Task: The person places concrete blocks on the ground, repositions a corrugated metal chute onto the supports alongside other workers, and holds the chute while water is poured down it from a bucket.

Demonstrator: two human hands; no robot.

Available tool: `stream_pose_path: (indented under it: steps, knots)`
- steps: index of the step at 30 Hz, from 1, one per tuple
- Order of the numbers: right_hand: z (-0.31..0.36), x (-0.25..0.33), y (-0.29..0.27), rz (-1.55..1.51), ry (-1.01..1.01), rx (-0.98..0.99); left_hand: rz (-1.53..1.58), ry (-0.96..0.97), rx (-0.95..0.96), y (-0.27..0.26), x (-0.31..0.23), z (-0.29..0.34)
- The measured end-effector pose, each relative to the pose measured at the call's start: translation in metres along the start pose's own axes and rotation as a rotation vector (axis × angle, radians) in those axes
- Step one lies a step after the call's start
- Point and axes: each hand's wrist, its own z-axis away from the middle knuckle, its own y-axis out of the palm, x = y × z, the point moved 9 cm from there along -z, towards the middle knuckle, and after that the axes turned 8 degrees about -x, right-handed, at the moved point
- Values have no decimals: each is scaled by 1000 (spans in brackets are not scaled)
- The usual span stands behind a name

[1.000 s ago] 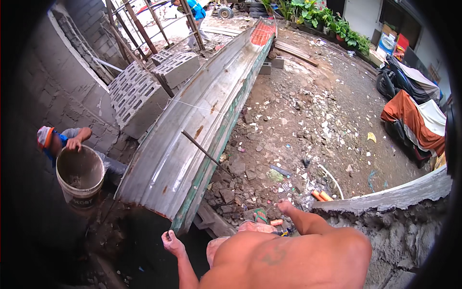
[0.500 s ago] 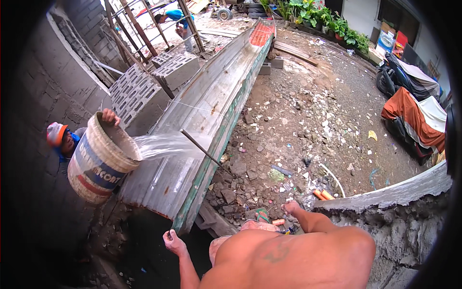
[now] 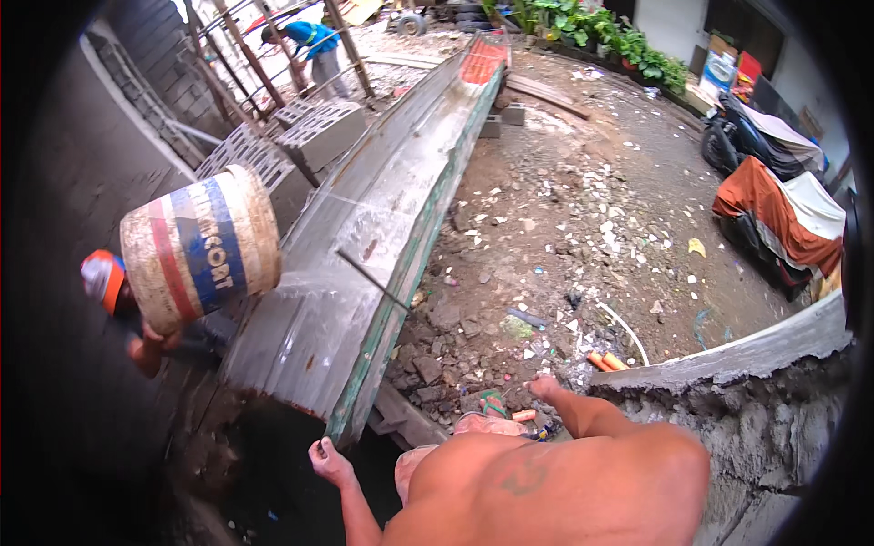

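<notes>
My left hand (image 3: 332, 462) is closed at the near lower corner of a long corrugated metal sheet (image 3: 314, 309) with a green painted edge. Its thumb and fingers are pressed together; whether they grip the sheet or something small and dark is unclear. My right hand (image 3: 549, 389), curled closed, is over the rubble beside the sheet; its contents cannot be made out. At left, a person in an orange and white cap (image 3: 103, 278) tips a large, dirty white bucket (image 3: 200, 246) with blue and red bands over the sheet. Water wets the metal near the rim.
A thin rod (image 3: 373, 279) crosses the sheet's green edge. Hollow blocks (image 3: 323, 132) stand behind it. Broken stones (image 3: 437, 364) cover the ground. A rough concrete wall (image 3: 728, 437) is at right, covered motorcycles (image 3: 783, 218) beyond. Another person (image 3: 309, 50) bends at the back.
The bucket has tipped further, its mouth now turned down toward the sheet, and the thick water stream has dwindled to a thin splash. My hands stay nearly where they were.
</notes>
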Motion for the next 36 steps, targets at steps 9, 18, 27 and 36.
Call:
stream_pose_path:
  steps: [9,18,27,36]
  knots:
    - [-81,-61,85,235,-271,6,-29,-27,11,-6,12,-4]
    - [5,-14,-2,-9,-92,-54,-4,-42,-153,-24,12,3]
    - [6,-115,-41,-434,257,-243,-171,-103,-184,-9,10,15]
    - [46,-178,-34,-525,459,-311,-880,-533,361,42,138,122]
